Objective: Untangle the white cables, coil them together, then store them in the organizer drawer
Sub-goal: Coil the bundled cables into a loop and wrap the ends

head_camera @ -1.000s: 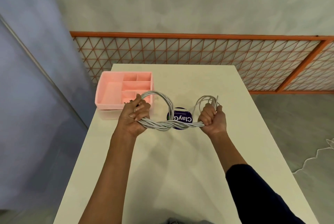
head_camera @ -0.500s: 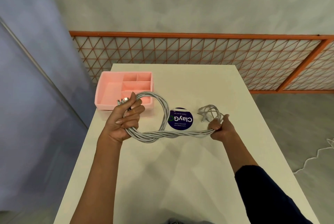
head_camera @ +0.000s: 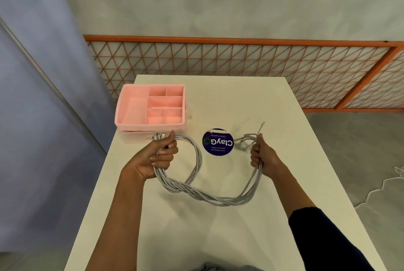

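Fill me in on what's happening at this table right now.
A person holds a bundle of white cables over the white table. The left hand grips one end, with plugs poking out near the pink organizer. The right hand grips the other end. Between the hands the cables sag, twisted together, with one loop by the left hand. They are not yet neatly coiled or in the organizer.

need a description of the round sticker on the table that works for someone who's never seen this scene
Start at the white table before the orange lattice fence. On its top, right of the pink organizer and between the left hand and right hand gripping the white cables, lies the sticker. It is the only dark purple thing there, a flat disc with white ClayGo lettering upside down.
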`<move>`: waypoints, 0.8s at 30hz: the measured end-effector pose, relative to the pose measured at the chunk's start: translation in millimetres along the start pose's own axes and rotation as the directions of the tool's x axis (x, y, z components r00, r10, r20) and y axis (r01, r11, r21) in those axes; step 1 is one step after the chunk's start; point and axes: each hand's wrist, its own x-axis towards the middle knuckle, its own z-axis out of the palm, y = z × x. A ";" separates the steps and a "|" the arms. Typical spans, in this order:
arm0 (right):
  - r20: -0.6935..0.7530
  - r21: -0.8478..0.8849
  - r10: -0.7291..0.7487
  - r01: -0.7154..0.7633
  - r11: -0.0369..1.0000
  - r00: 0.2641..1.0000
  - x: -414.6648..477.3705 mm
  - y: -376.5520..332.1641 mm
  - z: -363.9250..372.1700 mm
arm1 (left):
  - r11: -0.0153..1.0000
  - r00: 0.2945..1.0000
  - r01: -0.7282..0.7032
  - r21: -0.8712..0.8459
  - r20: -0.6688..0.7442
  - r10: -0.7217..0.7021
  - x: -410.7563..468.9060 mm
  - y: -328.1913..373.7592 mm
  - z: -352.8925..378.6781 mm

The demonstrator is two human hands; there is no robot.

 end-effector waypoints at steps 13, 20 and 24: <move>-0.426 -0.759 -0.225 -0.210 0.616 0.876 -1.9 58.7 -20.8 | 0.994 0.994 0.111 0.000 -0.007 -0.111 10.3 -31.3 -18.0; -0.271 -0.767 -0.043 -0.189 0.613 0.962 4.8 38.3 -23.3 | 0.991 0.993 0.115 0.063 -0.018 -0.114 10.4 -26.8 -12.9; -0.109 -0.336 0.146 -0.174 0.925 0.983 1.4 33.9 -22.6 | 0.996 0.995 0.087 0.026 0.049 -0.088 7.3 -21.7 -15.4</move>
